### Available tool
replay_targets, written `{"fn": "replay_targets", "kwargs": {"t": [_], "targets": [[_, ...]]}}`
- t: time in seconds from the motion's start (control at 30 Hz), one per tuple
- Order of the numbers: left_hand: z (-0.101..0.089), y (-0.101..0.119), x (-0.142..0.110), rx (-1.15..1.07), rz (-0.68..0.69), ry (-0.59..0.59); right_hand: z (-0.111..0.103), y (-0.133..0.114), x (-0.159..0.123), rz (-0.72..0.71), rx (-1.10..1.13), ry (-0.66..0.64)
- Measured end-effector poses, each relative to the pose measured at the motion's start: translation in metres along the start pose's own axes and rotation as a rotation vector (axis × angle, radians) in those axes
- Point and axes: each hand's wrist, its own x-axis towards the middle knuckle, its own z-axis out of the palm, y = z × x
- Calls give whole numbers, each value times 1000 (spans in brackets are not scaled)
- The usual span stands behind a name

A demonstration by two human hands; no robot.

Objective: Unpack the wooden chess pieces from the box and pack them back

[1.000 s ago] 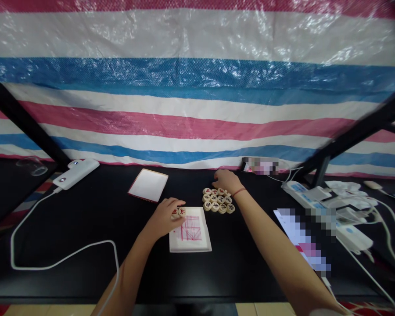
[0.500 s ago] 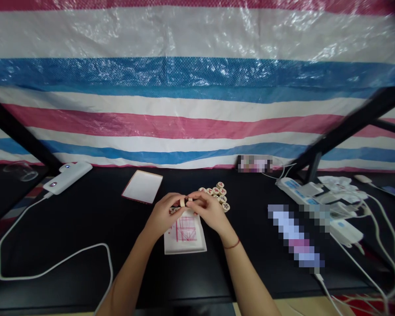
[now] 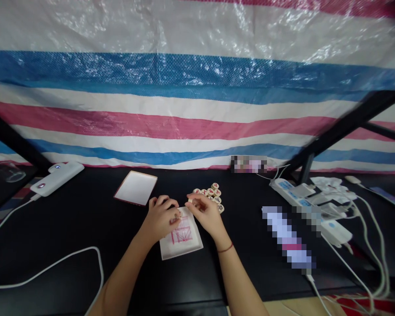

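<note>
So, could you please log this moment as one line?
left hand: over shallow white pink-patterned tray | right hand: pinching round cream piece | beside right hand: cream discs, red and black markings

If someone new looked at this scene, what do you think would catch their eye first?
Probably the glossy striped sheet behind the black table. Then, low in the middle, the left hand over a white box marked with pink lines. Right of it, the right hand seems to pinch a pale piece beside a cluster of round pieces.
</note>
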Motion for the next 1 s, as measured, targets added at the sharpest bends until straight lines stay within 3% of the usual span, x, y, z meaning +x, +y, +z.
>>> {"fn": "replay_targets", "kwargs": {"t": [0.27, 0.5, 1.0], "targets": [[1, -6, -2, -69, -119, -113, 1, -13, -6, -234, -204, -185], [3, -12, -1, -147, -154, -167, 9, -13, -8, -336, -426, -282], [0, -10, -1, -175, -148, -158, 8, -13, -8, -277, -632, -365]]}}
